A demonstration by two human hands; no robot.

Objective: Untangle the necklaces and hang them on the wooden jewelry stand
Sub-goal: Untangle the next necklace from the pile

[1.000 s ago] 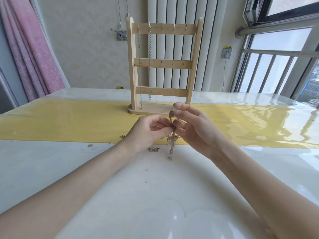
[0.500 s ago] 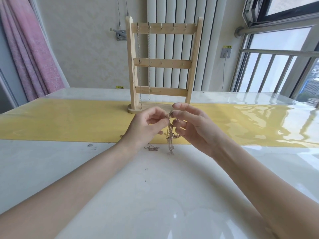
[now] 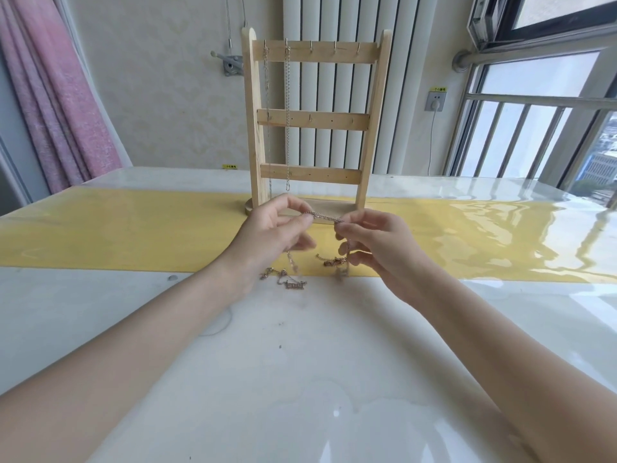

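Hands apart now, chain taut (pinched)

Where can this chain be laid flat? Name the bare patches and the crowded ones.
Bare: the white tabletop between the forearms, and the yellow runner left of the wooden stand and right of it. Crowded: the runner's near edge under the hands, left and right, where loose necklaces lie below the held chain.

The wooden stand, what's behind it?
Behind the wooden stand you can see white radiator ribs through the gaps, and a patterned wall beside them. The stand's bars and posts cover strips of the radiator, so those parts cannot be seen.
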